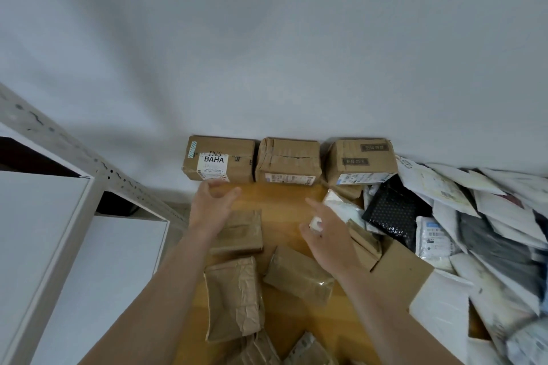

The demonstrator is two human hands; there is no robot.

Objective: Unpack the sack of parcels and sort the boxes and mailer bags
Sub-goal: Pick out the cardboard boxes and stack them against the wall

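Note:
Three brown cardboard boxes stand in a row against the white wall: one labelled BAHA, a middle box and a right box. My left hand hovers just in front of the BAHA box, fingers spread and empty. My right hand reaches forward over the wooden floor, fingers relaxed, with a small white thing at the thumb. Under my arms lie a small box, a crumpled brown parcel and another brown parcel.
A heap of white and grey mailer bags fills the right side, with a black bubble mailer at its near edge. A white metal shelving unit stands at the left. More brown parcels lie at the bottom edge.

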